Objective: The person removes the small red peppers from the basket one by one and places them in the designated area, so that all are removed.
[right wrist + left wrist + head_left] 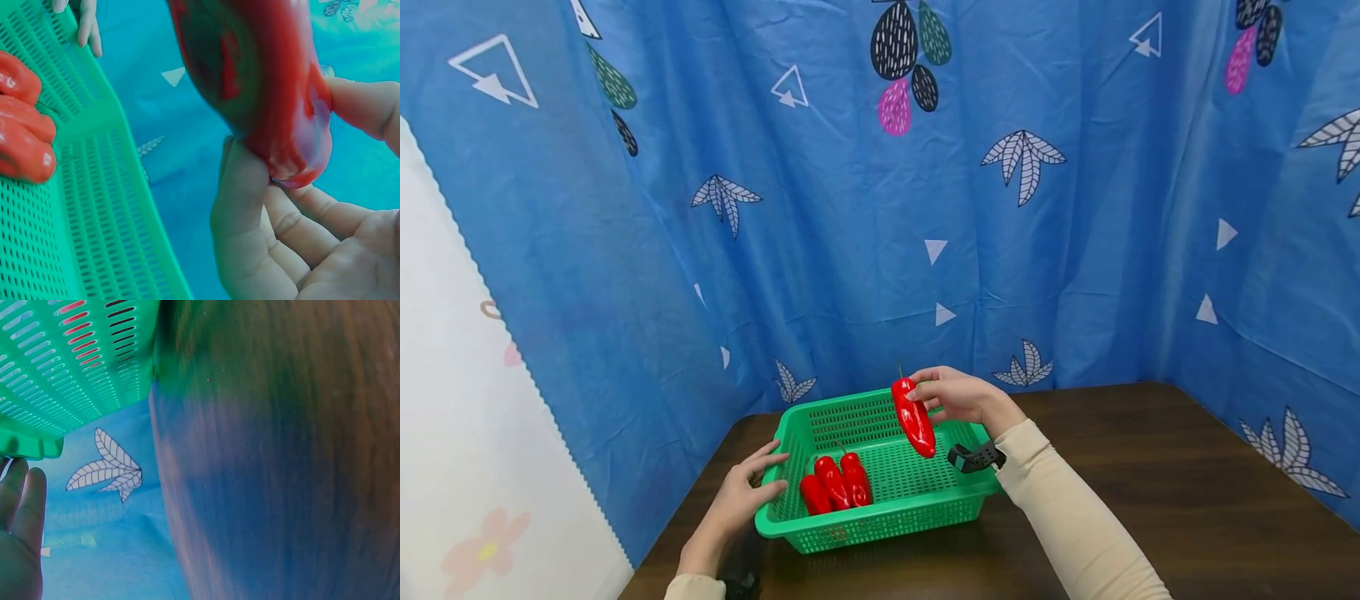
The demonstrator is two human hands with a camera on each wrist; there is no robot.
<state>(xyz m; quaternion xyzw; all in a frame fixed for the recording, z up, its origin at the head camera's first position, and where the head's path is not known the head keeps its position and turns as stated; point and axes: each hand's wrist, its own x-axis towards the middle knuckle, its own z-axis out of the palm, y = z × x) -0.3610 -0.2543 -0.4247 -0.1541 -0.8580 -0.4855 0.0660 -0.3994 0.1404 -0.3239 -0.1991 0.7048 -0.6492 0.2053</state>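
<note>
My right hand pinches a glossy red chili pepper near its stem end, thumb on one side and fingers on the other. The pepper hangs tilted over the green plastic basket, its tip pointing down. In the right wrist view the held pepper fills the upper middle. Several more red chili peppers lie side by side in the basket's left part. At the left rim rests my left hand, its fingers fairly straight. The left wrist view has its fingers just under the rim.
The basket stands on a dark wooden table, which extends to the right of it. A blue patterned curtain hangs behind the table and along the right side. Pale cloth with faint flowers hangs at the left.
</note>
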